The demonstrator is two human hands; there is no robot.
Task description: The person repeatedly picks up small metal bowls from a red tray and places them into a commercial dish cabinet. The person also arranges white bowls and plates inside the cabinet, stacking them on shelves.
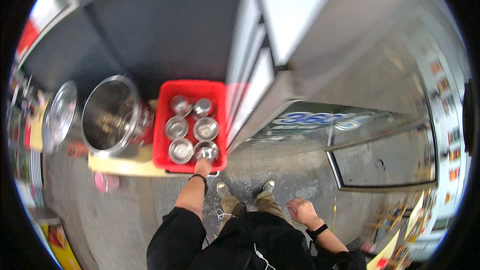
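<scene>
A red plastic bin [159, 127] holds several round stainless steel bowls in two columns. My left hand [203, 165] reaches over the bin's near edge to the steel bowl [206, 149] in its near right corner; the fingertips blend into the shine, so their grip cannot be told. Left of that bowl sits another steel bowl [181, 151], with more bowls farther back. My right hand [301, 210] hangs beside my body at the right, its fingers curled, away from the bin; whether it holds anything cannot be told.
Left of the bin stands a large open steel pot [86, 120] on a pale yellow table [123, 165], with a round metal lid [62, 114] farther left. A pink bucket [107, 182] is below the table edge. A glass door [386, 157] and a grey panel rise at the right.
</scene>
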